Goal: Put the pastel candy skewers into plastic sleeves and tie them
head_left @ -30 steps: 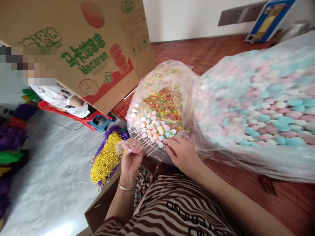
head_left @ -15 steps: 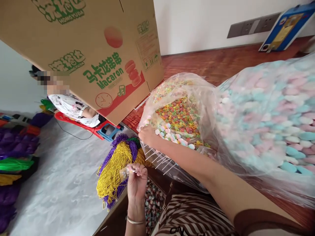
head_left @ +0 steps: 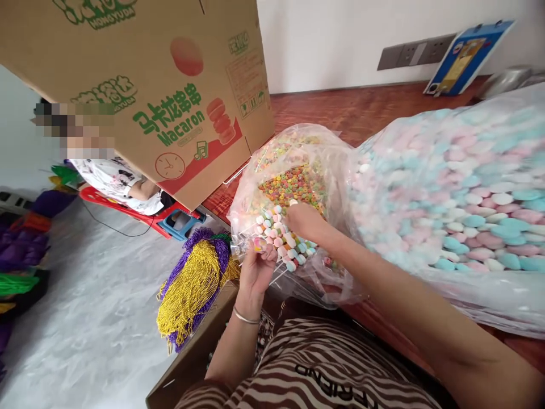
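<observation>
My left hand (head_left: pixel 258 264) is closed in a pinch on a small clear plastic bag (head_left: pixel 239 248), at the near left edge of a large clear bag (head_left: pixel 242 204). Over that large bag, my right hand (head_left: pixel 304 220) has its fingers drawn together; a small pale bit shows at the fingertips, too small to name. Orange, yellow and green candy rings (head_left: pixel 293 184) fill the large bag behind the hand. Between my hands lie pastel candies on white sticks (head_left: pixel 279 238), in pink, white and blue.
A big clear bag of pastel candies (head_left: pixel 472 216) lies on the red-brown table (head_left: pixel 306 105) to the right. A cardboard box (head_left: pixel 170 62) stands behind at left. Yellow and purple bead strands (head_left: pixel 191 289) hang below left. A person (head_left: pixel 119 176) sits beyond; a blue device (head_left: pixel 470 59) stands far right.
My right hand has moved from the large bag's left edge to the right, over the candy rings. My left hand has come up to the bag edge with the small clear bag.
</observation>
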Demonstrator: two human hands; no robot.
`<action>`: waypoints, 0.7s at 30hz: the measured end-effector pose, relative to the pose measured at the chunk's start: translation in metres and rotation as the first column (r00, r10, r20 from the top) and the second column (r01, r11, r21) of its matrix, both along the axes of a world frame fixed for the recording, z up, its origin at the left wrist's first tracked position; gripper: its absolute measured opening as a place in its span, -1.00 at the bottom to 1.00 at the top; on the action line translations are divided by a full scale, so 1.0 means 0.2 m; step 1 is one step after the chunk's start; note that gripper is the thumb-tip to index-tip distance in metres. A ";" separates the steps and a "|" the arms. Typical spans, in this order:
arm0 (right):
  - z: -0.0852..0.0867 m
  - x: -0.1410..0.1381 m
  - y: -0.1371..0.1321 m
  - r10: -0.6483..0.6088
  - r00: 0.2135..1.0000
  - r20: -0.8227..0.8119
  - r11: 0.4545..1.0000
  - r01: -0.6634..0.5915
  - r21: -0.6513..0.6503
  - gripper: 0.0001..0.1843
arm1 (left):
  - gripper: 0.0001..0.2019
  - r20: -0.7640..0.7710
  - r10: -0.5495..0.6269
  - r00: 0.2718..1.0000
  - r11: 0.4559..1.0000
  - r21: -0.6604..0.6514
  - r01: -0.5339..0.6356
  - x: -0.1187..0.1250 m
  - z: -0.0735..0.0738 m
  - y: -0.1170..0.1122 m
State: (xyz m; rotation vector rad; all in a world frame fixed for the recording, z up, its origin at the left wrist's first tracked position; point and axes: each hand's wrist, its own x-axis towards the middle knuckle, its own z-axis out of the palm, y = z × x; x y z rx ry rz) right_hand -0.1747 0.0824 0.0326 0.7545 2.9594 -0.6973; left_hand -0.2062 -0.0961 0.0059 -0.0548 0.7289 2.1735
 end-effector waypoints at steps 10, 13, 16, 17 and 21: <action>-0.06 0.78 -0.17 -0.451 0.710 -0.541 0.687 -0.111 -0.718 -0.48 | -0.69 0.048 -0.143 0.989 0.989 -0.018 0.144 0.19 0.05 0.21; -0.10 1.10 -0.26 -0.574 0.635 -0.517 0.574 -0.139 -0.807 -0.45 | -0.68 0.070 -0.163 0.984 0.984 -0.061 0.167 0.23 0.03 0.26; -0.12 1.35 -0.33 -0.613 0.648 -0.453 0.571 -0.033 -0.821 -0.62 | -0.67 0.029 -0.201 0.979 0.972 -0.119 0.203 0.28 0.00 0.32; -0.11 1.41 -0.35 -0.605 0.657 -0.450 0.596 -0.001 -0.803 -0.64 | -0.66 0.003 -0.223 0.975 0.967 -0.130 0.221 0.30 -0.01 0.34; -0.09 1.54 -0.40 -0.542 0.690 -0.481 0.726 0.095 -0.681 -0.66 | -0.62 -0.089 -0.321 0.943 0.940 -0.150 0.306 0.37 -0.04 0.40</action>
